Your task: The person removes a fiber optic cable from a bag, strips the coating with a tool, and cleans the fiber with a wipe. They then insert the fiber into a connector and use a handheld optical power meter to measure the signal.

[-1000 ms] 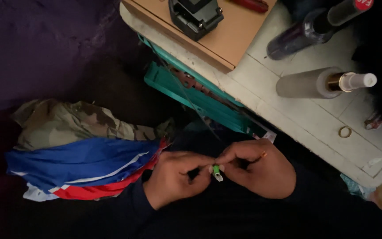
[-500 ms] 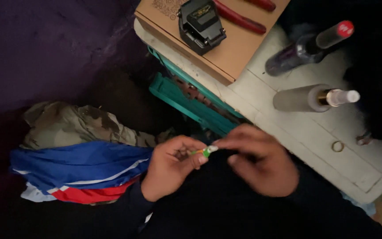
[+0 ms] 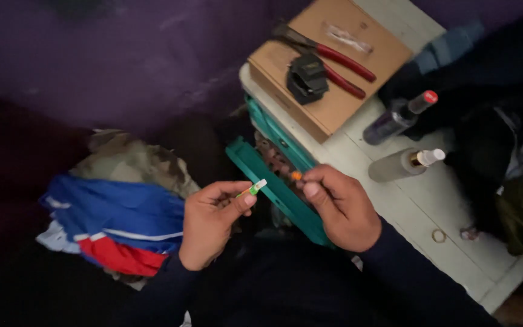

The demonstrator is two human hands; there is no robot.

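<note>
The small green piece with a white tip (image 3: 254, 188) was slim and short, its pale end pointing up and to the right, and it sat pinched between the thumb and forefinger of the left hand (image 3: 211, 223), held in the air above the person's dark lap. Just beside it, not touching, a tiny orange piece (image 3: 296, 176) showed at the fingertips of the right hand (image 3: 340, 209), whose fingers were curled in around it; too little of it was visible to tell its shape. Behind both hands lay a teal plastic tray (image 3: 272, 181), leaning against a white table (image 3: 419, 206). On the table stood a cardboard box (image 3: 334, 103) bearing red-handled pliers (image 3: 334, 57) and a black tool (image 3: 307, 77), with two bottles (image 3: 404, 163) nearby. A folded blue, red and white cloth (image 3: 113, 224) lay left of the hands.
</note>
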